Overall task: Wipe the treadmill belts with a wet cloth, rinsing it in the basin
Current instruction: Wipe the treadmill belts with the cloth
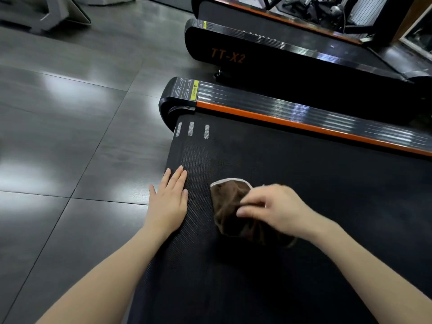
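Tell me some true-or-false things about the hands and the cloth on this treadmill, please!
1. The right hand holds a brown cloth on the treadmill belt. True.
2. The left hand is squeezed into a fist. False: it lies flat, fingers straight, on the belt's near edge.
3. An orange stripe runs along the far side of the belt. True.
4. The cloth is spread out smooth and flat. False: it is bunched up under the right hand.
5. The next treadmill has "TT-X2" written on it. True.
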